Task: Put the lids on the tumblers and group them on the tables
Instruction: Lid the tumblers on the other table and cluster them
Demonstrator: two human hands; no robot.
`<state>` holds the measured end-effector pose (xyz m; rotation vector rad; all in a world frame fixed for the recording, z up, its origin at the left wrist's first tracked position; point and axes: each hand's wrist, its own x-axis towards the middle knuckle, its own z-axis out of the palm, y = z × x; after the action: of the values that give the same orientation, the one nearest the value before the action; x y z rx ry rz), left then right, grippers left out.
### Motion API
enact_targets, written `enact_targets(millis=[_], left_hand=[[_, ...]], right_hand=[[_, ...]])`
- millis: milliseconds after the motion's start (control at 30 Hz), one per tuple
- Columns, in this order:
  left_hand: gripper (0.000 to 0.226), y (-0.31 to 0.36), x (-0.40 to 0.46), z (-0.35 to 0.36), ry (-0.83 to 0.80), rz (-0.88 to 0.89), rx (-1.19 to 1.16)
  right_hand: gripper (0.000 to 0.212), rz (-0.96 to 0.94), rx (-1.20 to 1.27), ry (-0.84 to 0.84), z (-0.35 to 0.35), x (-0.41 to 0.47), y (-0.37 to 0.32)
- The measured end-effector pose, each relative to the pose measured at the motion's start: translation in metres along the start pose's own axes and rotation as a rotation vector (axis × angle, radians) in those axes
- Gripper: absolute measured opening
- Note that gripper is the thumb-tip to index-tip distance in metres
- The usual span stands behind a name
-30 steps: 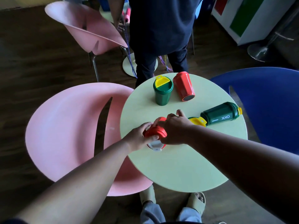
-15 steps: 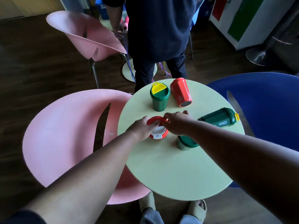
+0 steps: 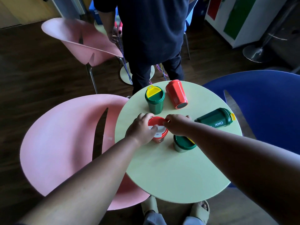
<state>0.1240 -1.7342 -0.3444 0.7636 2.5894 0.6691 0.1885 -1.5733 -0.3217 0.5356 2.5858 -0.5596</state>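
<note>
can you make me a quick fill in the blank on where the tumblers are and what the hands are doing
1. Both hands, the left hand and the right hand, are on the ____ lid of the upright red tumbler.
2. The lidless red tumbler lies on its ____.
3. The green tumbler marked OKK points its lid toward the ____ chair.

Missing words: red; side; blue

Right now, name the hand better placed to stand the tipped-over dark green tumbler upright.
Right. The right hand sits just beside the tipped dark green tumbler on that side of the table. The left hand is wrapped around the red tumbler, farther away, and would have to cross over.
</note>
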Motion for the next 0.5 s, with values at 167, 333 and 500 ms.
enact_targets(millis=[167,333,500], left_hand=[[0.076,0.013,-0.005,-0.002,-0.093,0.052,0.142],[0.106,0.021,0.001,0.002,-0.142,0.032,0.279],[0.097,0.027,0.006,0.003,-0.184,0.029,0.298]], right_hand=[[0.045,-0.016,0.027,0.036,-0.004,-0.018,0.014],[0.086,-0.091,-0.045,0.069,0.008,-0.064,0.047],[0.106,-0.138,-0.15,0.042,0.019,-0.065,0.061]])
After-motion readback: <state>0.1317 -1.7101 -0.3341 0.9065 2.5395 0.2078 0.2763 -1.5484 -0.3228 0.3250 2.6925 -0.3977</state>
